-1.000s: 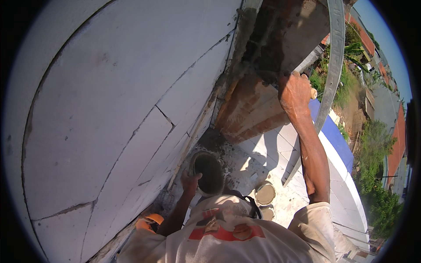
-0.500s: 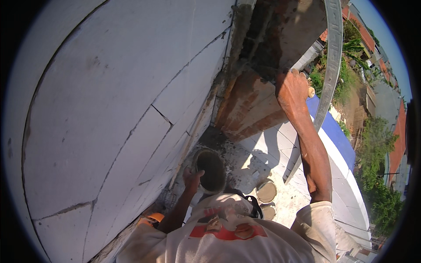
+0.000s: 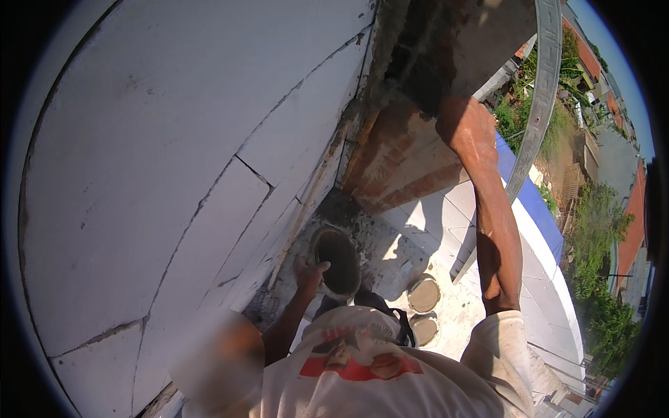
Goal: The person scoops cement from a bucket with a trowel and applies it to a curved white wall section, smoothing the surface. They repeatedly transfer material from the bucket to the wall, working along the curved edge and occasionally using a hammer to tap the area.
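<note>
A: Head cam, only view. Any writing?

B: Shirt point(image 3: 376, 397) front: red lettering above a red printed panel point(image 3: 361, 370) w/ pics.

A: Diff vs 0.5 s ago?

B: R hand point(image 3: 465, 129) has turned: tan handle end stuck out past the fingers then, hidden now. Long metal bar point(image 3: 545, 83) sits further R in view, mortar bucket point(image 3: 337, 263) a touch higher. Blurred patch point(image 3: 217, 366), partly orange, now covers btm L, where an orange thing showed clearly.

A: Fingers?

B: L hand point(image 3: 310, 275): clamped on the bucket's L side, thumb over the rim; other fingers mostly out of sight. Bucket's held upright-ish above the floor point(image 3: 390, 275), dark grey mix inside.

A: And R?

B: Arm stretched fwd, fingers curled tight together, back of hand to cam. Prob. clamped on that handle, but can't confirm from this angle. Fist is in front of the dark, damp-looking recess, just above the brown-smeared panel point(image 3: 401, 164).

A: Nearby?

B: White block wall point(image 3: 174, 132) on L; 2 round tubs, 1 near point(image 3: 425, 331), 1 farther point(image 3: 424, 295), on the floor R of the bucket, each w/ grey mix.
</note>
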A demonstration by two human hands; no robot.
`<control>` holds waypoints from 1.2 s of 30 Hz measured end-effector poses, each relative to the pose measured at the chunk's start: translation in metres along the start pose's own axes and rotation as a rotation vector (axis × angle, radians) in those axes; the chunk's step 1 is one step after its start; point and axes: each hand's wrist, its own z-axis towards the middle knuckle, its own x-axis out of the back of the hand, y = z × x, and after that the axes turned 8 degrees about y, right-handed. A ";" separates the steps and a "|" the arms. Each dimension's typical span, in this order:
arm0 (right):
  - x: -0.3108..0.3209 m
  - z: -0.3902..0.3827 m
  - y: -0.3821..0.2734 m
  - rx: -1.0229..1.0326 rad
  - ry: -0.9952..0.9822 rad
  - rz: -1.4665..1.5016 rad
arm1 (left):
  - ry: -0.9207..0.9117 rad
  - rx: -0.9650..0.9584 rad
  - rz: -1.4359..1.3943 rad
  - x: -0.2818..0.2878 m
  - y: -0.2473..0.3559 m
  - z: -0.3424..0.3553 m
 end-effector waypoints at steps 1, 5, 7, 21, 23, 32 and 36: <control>0.005 -0.003 -0.002 -0.080 0.036 0.028 | -0.001 -0.010 -0.006 0.005 -0.009 0.002; 0.006 -0.063 0.014 -0.278 0.249 0.145 | -0.032 0.039 0.074 -0.006 -0.015 0.003; -0.010 -0.112 0.017 -0.330 0.293 0.321 | 0.002 0.076 0.206 -0.009 -0.006 0.001; -0.177 -0.709 -0.003 -1.338 -1.122 0.798 | -0.370 0.468 0.006 -0.057 -0.027 -0.054; -0.154 -0.777 -0.017 -1.395 -1.007 0.623 | -0.446 0.475 0.102 -0.073 -0.043 -0.082; -0.134 -1.063 -0.164 -2.127 -0.670 0.760 | -0.780 0.413 0.442 -0.188 -0.157 -0.254; -0.118 -1.090 -0.228 -2.224 -0.477 0.995 | -0.947 0.449 0.482 -0.259 -0.237 -0.349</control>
